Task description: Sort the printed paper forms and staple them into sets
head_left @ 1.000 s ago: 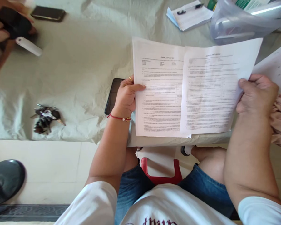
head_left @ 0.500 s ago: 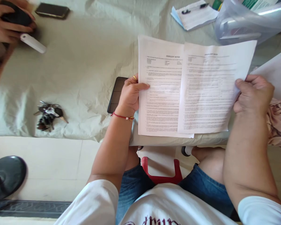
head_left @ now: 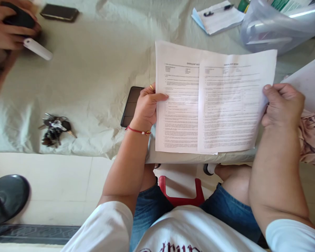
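Observation:
Two printed paper sheets overlap in front of me, the right sheet (head_left: pixel 231 105) lying over the inner edge of the left sheet (head_left: pixel 177 108). Both carry small text under a heading that reads like "Overleaf Notes". My left hand (head_left: pixel 148 105) pinches the left sheet at its left edge, thumb on top and the other fingers behind. At the right edge, my right hand (head_left: pixel 283 103) grips the other sheet, its thumb also on the front. A dark smartphone (head_left: pixel 131 106) lies on the table, partly hidden by my left hand.
A bunch of keys (head_left: pixel 56 129) lies on the covered table (head_left: pixel 99 70) at left. Another phone (head_left: pixel 59 13) is near a co-worker's hand (head_left: pixel 7 31) holding a black object. A pen rests on a notepad (head_left: pixel 220 19) beside a translucent plastic container (head_left: pixel 275 29). Cloth (head_left: pixel 313 136) is at right.
My right hand has shifted slightly left with the right sheet, which now covers more of the left sheet. My left hand stays almost still.

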`<act>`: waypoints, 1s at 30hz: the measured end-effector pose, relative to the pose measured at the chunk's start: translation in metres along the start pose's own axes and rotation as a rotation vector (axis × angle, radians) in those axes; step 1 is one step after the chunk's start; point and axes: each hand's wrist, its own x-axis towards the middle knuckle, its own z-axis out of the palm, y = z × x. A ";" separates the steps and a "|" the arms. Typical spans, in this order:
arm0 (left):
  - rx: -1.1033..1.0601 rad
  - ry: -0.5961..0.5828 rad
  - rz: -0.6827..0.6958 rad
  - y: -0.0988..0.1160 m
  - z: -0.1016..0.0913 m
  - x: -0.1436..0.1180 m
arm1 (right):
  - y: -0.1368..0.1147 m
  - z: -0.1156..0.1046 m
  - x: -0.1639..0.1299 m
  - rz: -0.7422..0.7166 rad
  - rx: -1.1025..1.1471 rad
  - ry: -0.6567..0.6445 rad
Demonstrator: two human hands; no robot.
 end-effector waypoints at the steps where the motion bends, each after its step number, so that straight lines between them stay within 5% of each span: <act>1: 0.003 -0.008 0.001 0.000 0.000 0.000 | -0.001 0.000 0.000 0.004 0.004 -0.003; 30: 0.073 0.010 0.004 0.003 0.002 -0.003 | 0.002 0.004 -0.005 -0.012 0.010 -0.036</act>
